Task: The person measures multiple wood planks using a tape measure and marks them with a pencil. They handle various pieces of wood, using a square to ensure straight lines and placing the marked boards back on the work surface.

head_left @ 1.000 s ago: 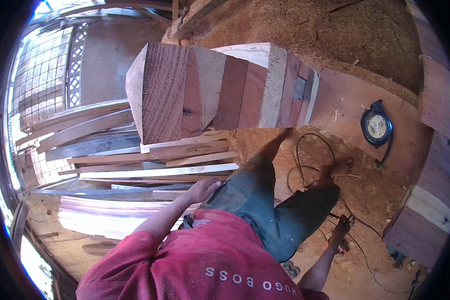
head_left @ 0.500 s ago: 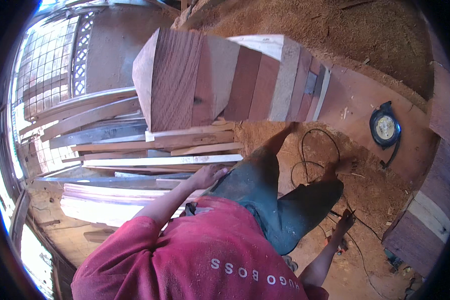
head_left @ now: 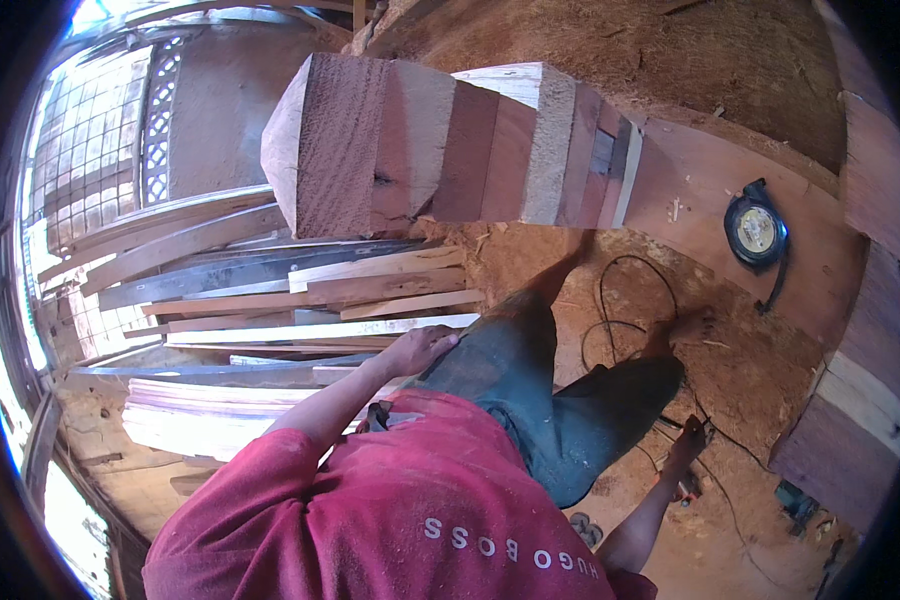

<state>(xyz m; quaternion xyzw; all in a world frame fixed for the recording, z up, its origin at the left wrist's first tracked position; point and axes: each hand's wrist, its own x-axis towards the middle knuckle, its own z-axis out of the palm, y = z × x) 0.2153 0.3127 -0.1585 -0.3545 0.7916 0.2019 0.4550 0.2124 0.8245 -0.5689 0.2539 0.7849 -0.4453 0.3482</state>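
Note:
My left hand (head_left: 422,350) lies against the hip of my dark shorts (head_left: 505,365), its fingers stretched out and holding nothing. Low on the right, beside my knee, hangs my right hand (head_left: 688,446). Its fingers are bent together around a small, thin dark item that is too small to name. In front of me stands a block of wooden boards (head_left: 470,150) set face to face, in reddish and pale tones. To its right, a black round tape measure (head_left: 756,232) with a dark strap rests on a reddish wooden board (head_left: 700,180). Neither hand touches the boards or the tape measure.
Many loose planks (head_left: 370,290) are stacked at my left, near a wire mesh window (head_left: 90,200). A black cable (head_left: 605,290) loops over the dusty floor by my feet. More boards (head_left: 850,430) stand at the right, with a dark tool (head_left: 797,503) below them. Sawdust (head_left: 590,40) covers the ground behind.
The view has shifted a little, so the board block and tape measure appear slightly farther left. Both hands keep nearly the same place and pose.

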